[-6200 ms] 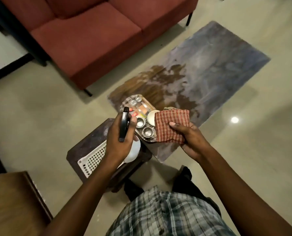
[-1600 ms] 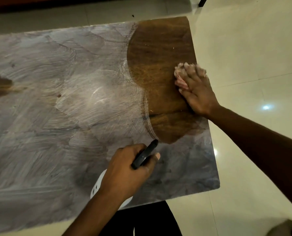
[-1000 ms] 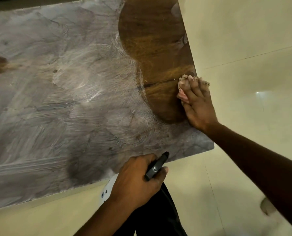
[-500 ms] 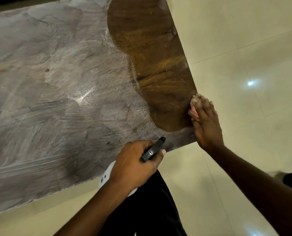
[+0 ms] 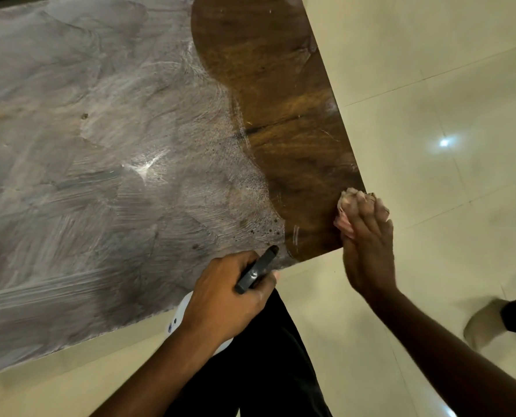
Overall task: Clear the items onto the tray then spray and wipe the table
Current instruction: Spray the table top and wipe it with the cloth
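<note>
Desk (image 5: 85, 176), left and centre of frame: flat top under a grey-white streaky film, arc-shaped smear marks, dark specks along the edge of the film. No items on the part in view, so clearing looks done; the tray is out of frame.

Lower centre: my left hand (image 5: 223, 299) is clenched round the spray bottle (image 5: 255, 270). Black trigger head pokes out above my knuckles, white rounded body shows below my wrist. It hangs at the near desk edge, I'd say kept ready to spray again and clear of the wiping path.

Centre right: a bare strip of desk, dark brown wood grain with a slight gloss. Its curved border against the film reads as wiped area.

Right: my right hand (image 5: 368, 245) lies flat, fingers together, pressing the bunched cloth (image 5: 345, 206) onto the desk's near right corner. Cloth is pale pinkish, soft and crumpled, mostly hidden under my fingers. Flat palm spreads pressure.

Floor (image 5: 431, 85): glossy cream tiles.

Judgement: wiping is early, most of the film is left.
</note>
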The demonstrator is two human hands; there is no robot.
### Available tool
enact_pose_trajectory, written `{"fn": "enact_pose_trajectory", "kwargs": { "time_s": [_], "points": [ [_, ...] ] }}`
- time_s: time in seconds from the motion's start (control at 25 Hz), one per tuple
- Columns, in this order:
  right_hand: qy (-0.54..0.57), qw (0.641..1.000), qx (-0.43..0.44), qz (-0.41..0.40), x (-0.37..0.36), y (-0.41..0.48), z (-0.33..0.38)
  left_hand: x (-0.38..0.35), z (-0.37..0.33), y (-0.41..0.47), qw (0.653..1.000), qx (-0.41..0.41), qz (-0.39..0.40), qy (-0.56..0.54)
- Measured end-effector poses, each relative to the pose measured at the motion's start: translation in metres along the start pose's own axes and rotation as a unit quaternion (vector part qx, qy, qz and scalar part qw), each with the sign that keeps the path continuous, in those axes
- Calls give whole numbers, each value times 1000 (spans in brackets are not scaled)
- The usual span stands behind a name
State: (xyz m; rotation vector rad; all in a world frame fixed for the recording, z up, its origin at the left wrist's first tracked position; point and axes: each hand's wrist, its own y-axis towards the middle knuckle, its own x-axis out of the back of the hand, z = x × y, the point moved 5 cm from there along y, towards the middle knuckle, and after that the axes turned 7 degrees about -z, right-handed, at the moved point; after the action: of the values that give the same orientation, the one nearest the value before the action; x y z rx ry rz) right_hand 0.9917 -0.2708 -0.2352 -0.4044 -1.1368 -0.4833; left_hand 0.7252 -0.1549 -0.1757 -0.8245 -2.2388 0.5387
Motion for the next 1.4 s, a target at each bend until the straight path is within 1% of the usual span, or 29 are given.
{"fn": "enact_pose_trajectory", "kwargs": {
  "time_s": [0.04, 0.08, 0.12, 0.16, 0.24, 0.28, 0.32, 0.4, 0.48, 0.56, 0.6, 0.64, 0.68, 0.72, 0.76, 0.84, 0.88, 0.92, 0.96, 1.0, 1.04, 1.12, 1.16, 1.2, 1.24, 1.28, 1.32, 1.36, 1.4],
  "points": [
    [-6, 999, -50, -17, -13, -2, 26, 3, 3, 0, 1000, 7, -6, -9],
    [-4, 999, -47, -15, -29, -11, 55, 7, 5, -1, 1000, 15, -16, -23],
    [1, 1000, 6, 7, -44, -26, 82, 12, 6, -2, 999, 19, -27, -36],
    [-4, 993, 104, 51, -58, -47, 102, 17, 6, -2, 998, 19, -38, -44],
    [-38, 935, 325, 134, -62, -79, 103, 26, 10, -4, 998, 17, -46, -47],
    [-45, 903, 397, 156, -53, -79, 85, 31, 12, -4, 997, 20, -43, -53],
    [-40, 891, 419, 170, -42, -72, 65, 34, 15, -4, 997, 25, -41, -62],
    [-15, 930, 336, 150, -23, -39, 28, 42, 22, -4, 995, 34, -51, -74],
    [1, 986, 157, 61, -12, 0, 17, 51, 28, -5, 993, 41, -67, -88],
    [-20, 998, -36, -40, -24, 17, 47, 58, 32, -7, 990, 47, -88, -102],
    [-23, 995, -85, -47, -37, 14, 75, 61, 34, -9, 987, 46, -104, -110],
    [-13, 997, -79, -17, -52, 4, 107, 65, 34, -12, 985, 43, -121, -117],
    [4, 999, -17, 36, -66, -13, 135, 69, 34, -13, 982, 41, -135, -125],
    [12, 990, 97, 98, -80, -35, 158, 73, 34, -14, 979, 41, -147, -135],
    [-1, 957, 246, 154, -87, -57, 172, 78, 35, -14, 976, 43, -156, -146],
    [-43, 829, 513, 220, -79, -68, 162, 88, 36, -13, 972, 43, -164, -165],
    [-52, 782, 576, 232, -70, -51, 149, 93, 35, -12, 971, 40, -163, -172],
    [-60, 770, 590, 236, -64, -26, 135, 97, 34, -9, 969, 39, -163, -178],
    [-70, 788, 566, 232, -59, 4, 122, 101, 32, -7, 969, 38, -167, -180],
    [-81, 827, 513, 217, -54, 36, 110, 104, 30, -4, 968, 37, -175, -177],
    [-81, 876, 438, 182, -48, 69, 105, 109, 29, -2, 966, 39, -186, -177],
    [-32, 972, 222, 75, -45, 118, 117, 117, 25, 5, 959, 45, -205, -188],
    [-15, 993, 112, 28, -53, 129, 134, 120, 23, 9, 957, 49, -212, -192],
    [-7, 999, 37, 8, -63, 129, 155, 122, 21, 14, 956, 54, -214, -195],
    [-9, 1000, 18, 11, -76, 117, 180, 124, 19, 18, 954, 62, -214, -200],
    [-17, 997, 60, 35, -87, 99, 201, 128, 16, 23, 952, 67, -215, -207],
    [-24, 984, 157, 85, -98, 74, 216, 131, 14, 29, 951, 69, -217, -209],
    [-26, 945, 289, 151, -105, 44, 224, 134, 13, 32, 950, 69, -221, -210],
    [-33, 870, 443, 216, -106, 19, 221, 138, 11, 37, 948, 70, -226, -212]
  ]
}}
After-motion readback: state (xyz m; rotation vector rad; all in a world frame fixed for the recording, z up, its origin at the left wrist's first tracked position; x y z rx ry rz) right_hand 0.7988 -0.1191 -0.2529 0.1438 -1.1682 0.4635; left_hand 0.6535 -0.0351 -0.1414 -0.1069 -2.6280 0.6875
